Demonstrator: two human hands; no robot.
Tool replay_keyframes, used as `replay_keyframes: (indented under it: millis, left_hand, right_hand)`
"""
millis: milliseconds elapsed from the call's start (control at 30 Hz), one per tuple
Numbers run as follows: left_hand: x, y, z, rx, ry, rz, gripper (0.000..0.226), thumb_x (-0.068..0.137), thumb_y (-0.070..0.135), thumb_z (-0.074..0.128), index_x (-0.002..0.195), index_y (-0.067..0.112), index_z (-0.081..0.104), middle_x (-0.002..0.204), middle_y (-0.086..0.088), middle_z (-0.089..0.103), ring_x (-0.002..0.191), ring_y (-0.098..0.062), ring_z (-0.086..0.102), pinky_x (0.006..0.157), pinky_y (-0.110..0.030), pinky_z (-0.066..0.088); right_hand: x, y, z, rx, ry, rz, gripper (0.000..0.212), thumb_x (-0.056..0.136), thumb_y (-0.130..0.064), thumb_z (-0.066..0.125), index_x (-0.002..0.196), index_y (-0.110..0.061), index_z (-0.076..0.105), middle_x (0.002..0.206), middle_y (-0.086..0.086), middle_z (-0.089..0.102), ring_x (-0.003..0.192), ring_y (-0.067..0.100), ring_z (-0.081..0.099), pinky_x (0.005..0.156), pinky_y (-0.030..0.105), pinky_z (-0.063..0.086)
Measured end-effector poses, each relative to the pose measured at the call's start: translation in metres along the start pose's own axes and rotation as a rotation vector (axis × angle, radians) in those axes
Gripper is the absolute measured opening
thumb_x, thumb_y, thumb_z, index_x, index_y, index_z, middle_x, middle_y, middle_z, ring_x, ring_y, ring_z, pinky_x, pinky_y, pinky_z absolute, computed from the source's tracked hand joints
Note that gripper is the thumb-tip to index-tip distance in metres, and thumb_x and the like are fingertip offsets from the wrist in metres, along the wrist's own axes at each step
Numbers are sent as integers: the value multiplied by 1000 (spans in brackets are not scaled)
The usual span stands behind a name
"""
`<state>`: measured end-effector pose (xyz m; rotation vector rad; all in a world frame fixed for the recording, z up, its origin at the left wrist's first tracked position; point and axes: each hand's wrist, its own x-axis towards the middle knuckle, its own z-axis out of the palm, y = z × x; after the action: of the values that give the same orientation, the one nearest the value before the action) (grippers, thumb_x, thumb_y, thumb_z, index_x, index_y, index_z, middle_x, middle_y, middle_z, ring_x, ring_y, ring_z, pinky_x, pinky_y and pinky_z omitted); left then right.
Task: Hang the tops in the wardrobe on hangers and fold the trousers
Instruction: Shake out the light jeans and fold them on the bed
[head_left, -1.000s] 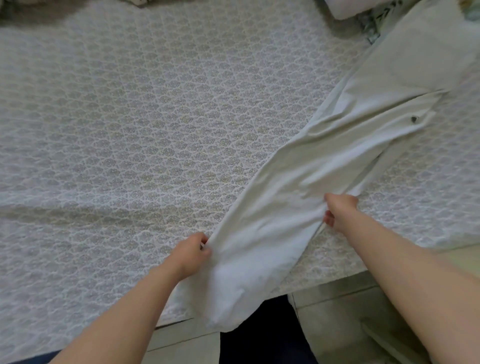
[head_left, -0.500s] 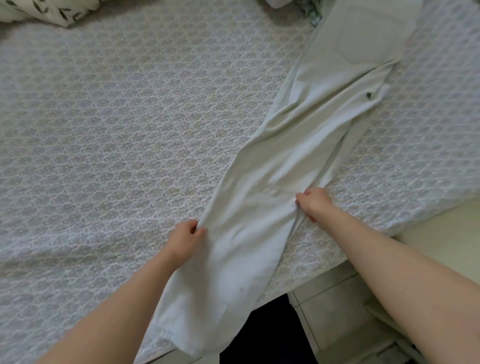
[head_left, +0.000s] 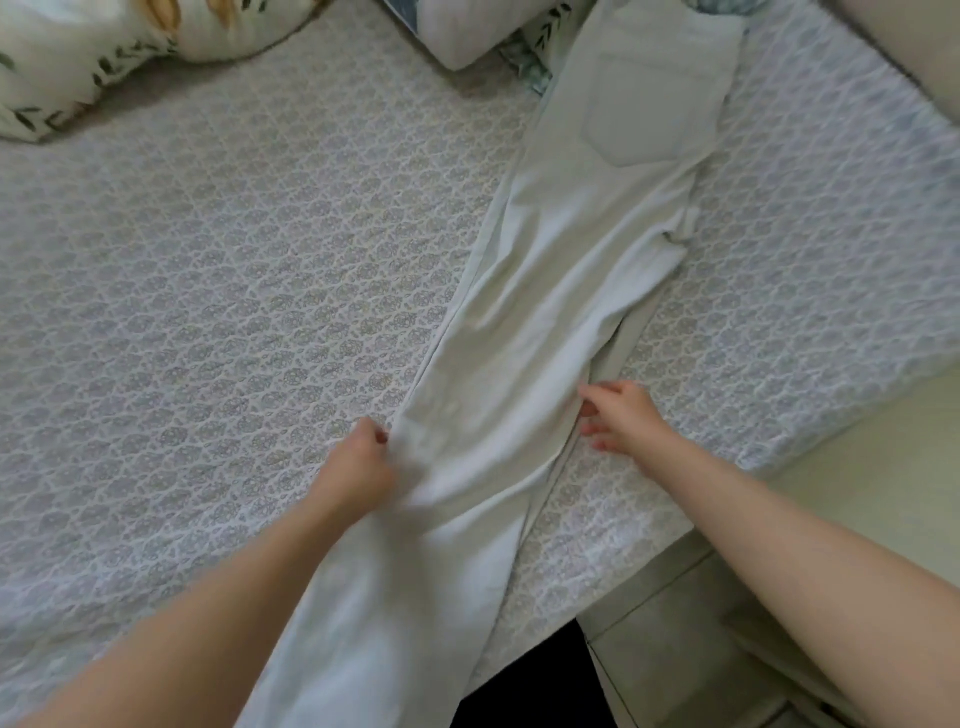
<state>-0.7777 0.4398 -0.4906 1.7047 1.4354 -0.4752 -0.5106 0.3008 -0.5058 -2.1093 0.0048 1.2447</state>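
Note:
Pale grey-white trousers (head_left: 545, 291) lie stretched out on the bed, one leg on top of the other, waist and back pocket at the far end, hems hanging over the near edge. My left hand (head_left: 358, 467) grips the left edge of the legs at about knee height, fingers curled into the cloth. At the right edge, my right hand (head_left: 618, 415) has its fingers spread and relaxed, fingertips touching the fabric.
The bed is covered with a patterned grey-white sheet (head_left: 208, 291). Leaf-print pillows (head_left: 78, 57) lie at the far left, and another pillow (head_left: 467, 31) sits beside the trouser waist. The bed's corner and tiled floor (head_left: 691, 649) are at the lower right.
The trousers have slid further onto the bed and now lie straighter, more in line with me. My right hand has released its grip on the right edge and opened; my left still holds.

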Motion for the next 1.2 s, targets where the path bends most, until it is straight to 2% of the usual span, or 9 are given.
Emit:
replay_keyframes:
  millis: [167, 300, 400, 533, 700, 800, 867, 1000, 1200]
  left_hand:
    - [46, 87, -14, -75, 178, 149, 22, 95, 20, 53, 116, 14, 53, 104, -2, 57, 82, -19, 54, 62, -30, 41]
    - [80, 149, -19, -105, 158, 191, 9, 98, 22, 49, 104, 16, 51, 100, -3, 55, 88, -24, 53, 77, -35, 46]
    - [105, 183, -21, -237, 123, 147, 14, 94, 27, 52, 95, 14, 57, 87, -5, 62, 75, -24, 58, 63, -30, 48]
    - [129, 225, -24, -329, 93, 108, 30, 95, 39, 55, 78, 15, 57, 67, -4, 51, 53, -18, 44, 49, -25, 30]
    - [155, 250, -28, -482, 110, 24, 13, 87, 21, 67, 82, 10, 61, 70, -7, 58, 54, -21, 51, 48, -24, 40]
    - [171, 246, -43, -520, 281, 20, 11, 90, 14, 62, 79, 13, 59, 72, -6, 58, 68, -24, 57, 60, -29, 46]
    - [179, 236, -55, -475, 317, 9, 9, 92, 18, 60, 85, 11, 62, 75, -6, 59, 75, -27, 59, 67, -34, 50]
    - [174, 211, -64, -371, 12, -30, 34, 90, 40, 67, 103, 9, 67, 99, -12, 71, 89, -31, 70, 85, -46, 58]
    - [138, 157, -56, -468, -112, -50, 28, 88, 31, 73, 102, 7, 70, 98, -10, 74, 91, -27, 72, 79, -37, 59]
  right_hand:
    - [47, -50, -29, 297, 39, 61, 18, 95, -24, 58, 102, -9, 62, 94, 10, 68, 82, 23, 66, 59, 31, 53]
    - [73, -81, -48, 486, 33, 85, 12, 96, -22, 54, 95, -11, 58, 92, 11, 65, 82, 23, 63, 66, 32, 51]
    - [85, -94, -60, 580, -35, 100, 8, 94, -19, 56, 94, -12, 58, 86, 9, 64, 79, 22, 61, 73, 35, 52]
    - [98, -98, -74, 564, -93, 107, 22, 91, -13, 60, 113, -11, 60, 95, 9, 66, 84, 23, 63, 71, 38, 53]
    - [102, -93, -86, 527, -206, 57, 25, 95, -12, 59, 120, -10, 56, 112, 8, 68, 102, 26, 65, 72, 42, 58]
    - [106, -84, -90, 393, -125, 48, 19, 96, -14, 59, 114, -6, 60, 82, 1, 71, 73, 14, 68, 66, 36, 57]
    - [109, -75, -94, 207, 15, 33, 15, 97, -15, 58, 108, -5, 61, 61, -2, 58, 48, 9, 52, 54, 29, 49]
    - [98, -72, -91, 166, 20, -28, 8, 98, -12, 54, 93, -7, 58, 70, 4, 56, 54, 14, 54, 54, 28, 52]
    - [59, -57, -45, -42, 61, -84, 16, 96, -28, 58, 101, -13, 54, 93, 3, 66, 76, 17, 69, 57, 24, 57]
